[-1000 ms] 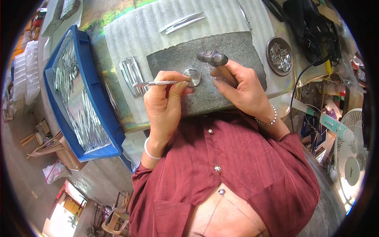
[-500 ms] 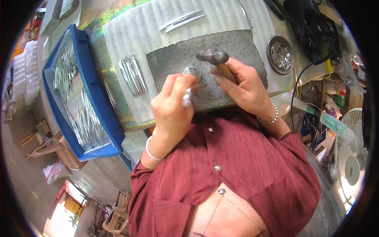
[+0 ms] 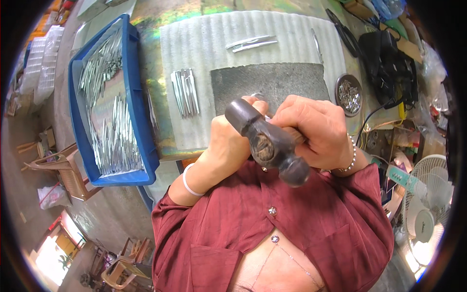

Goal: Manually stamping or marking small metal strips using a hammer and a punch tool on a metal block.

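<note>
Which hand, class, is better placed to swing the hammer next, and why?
Right, probably: the right hand grips the hammer by its handle. The left hand, partly hidden behind the hammer, has its fingers by the dark pad.

Hammer head (image 3: 266, 145) is dk gry, tray (image 3: 134, 82) blu.

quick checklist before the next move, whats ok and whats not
1. Hammer gripped in the right hand: ok, the hand is around its handle.
2. Left hand clear of the hammer: cannot tell, they overlap in view and the gap does not show.
3. Left hand's hold: cannot tell, the hammer covers much of it.
4. Round metal disc in plain view: not ok, only its far edge shows past the left hand.
5. Bundle of metal strips away from both hands: ok, on the white foam mat.
</note>
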Available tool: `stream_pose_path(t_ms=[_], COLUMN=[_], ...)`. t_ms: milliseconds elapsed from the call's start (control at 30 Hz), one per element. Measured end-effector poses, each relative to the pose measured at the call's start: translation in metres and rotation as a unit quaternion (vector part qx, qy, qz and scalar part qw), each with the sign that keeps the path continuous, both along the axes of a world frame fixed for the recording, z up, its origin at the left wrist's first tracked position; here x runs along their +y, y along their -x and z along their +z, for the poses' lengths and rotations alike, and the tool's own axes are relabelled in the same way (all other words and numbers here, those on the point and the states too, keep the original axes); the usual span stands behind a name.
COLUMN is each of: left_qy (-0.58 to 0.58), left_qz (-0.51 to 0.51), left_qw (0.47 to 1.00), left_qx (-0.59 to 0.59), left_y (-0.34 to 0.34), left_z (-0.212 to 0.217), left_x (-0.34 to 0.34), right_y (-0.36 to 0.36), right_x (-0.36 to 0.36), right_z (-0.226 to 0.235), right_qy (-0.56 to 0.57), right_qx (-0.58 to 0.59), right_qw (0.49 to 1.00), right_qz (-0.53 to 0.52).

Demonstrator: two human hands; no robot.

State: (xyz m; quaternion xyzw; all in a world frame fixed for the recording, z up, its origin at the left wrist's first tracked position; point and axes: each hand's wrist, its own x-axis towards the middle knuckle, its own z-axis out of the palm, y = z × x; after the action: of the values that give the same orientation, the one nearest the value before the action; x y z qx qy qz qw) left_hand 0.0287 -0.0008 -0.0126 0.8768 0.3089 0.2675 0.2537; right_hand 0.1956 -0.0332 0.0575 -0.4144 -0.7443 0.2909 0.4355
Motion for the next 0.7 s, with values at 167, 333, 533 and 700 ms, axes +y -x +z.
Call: stream_pose_path(t_ms=[167,333,533,700], left_qy=[-0.046,-0.013,-0.007,0.003], left_qz=[-0.056,0.001,0.002,0.000], left_qw=[0.997,0.996,0.996,0.996], left_qx=[0.015,-0.088,-0.094,-0.093], left_y=[0.008,0.001,0.005,0.004], left_z=[-0.041,-0.018,-0.016,-0.013], left_x=[-0.002,0.007,0.009,0.009], right_y=[-0.001,-0.013,-0.028,-0.023], right_x=[-0.002,-0.037,-0.048,-0.049], right_z=[0.013,0.036,0.042,0.050], right_qy=[0.059,0.306,0.148,0.053], right_qx=[-0.028,0.236,-0.044,-0.164], right_qw=[0.998,0.919,0.988,0.984], right_qz=[0.009,-0.078,-0.030,-0.049])
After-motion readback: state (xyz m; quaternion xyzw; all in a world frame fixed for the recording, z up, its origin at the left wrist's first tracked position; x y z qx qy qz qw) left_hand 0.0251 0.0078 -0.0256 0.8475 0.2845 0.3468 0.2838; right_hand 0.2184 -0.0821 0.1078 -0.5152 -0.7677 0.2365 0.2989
